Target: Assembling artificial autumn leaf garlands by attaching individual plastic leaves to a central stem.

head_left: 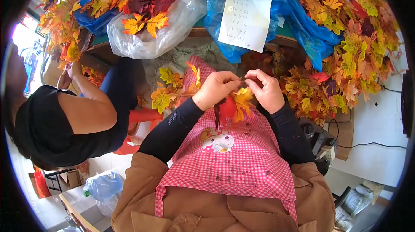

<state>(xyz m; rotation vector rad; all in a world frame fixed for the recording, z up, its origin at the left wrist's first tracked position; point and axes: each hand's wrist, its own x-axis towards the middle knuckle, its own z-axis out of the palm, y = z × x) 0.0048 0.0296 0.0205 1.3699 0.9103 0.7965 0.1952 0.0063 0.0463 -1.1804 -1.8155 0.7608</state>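
Note:
My left hand (217,88) and my right hand (265,91) meet in front of my chest, fingers pinched. Between their fingertips runs a thin dark stem of an artificial maple leaf garland. Below the hands hang a red leaf (228,110) and an orange-yellow leaf (243,101). Past my left wrist, more yellow and orange artificial leaves (161,98) stick out. How they join the pinched stem is hidden by my hand. Beneath everything lies my pink checked apron (242,158).
Beyond my hands, a table edge (283,40) carries a clear bag (142,44) of leaves, blue plastic bags (216,11) and a handwritten paper sheet (246,20). Leaf garlands (346,63) hang thickly at right. At left, a person (65,115) in black handles leaves.

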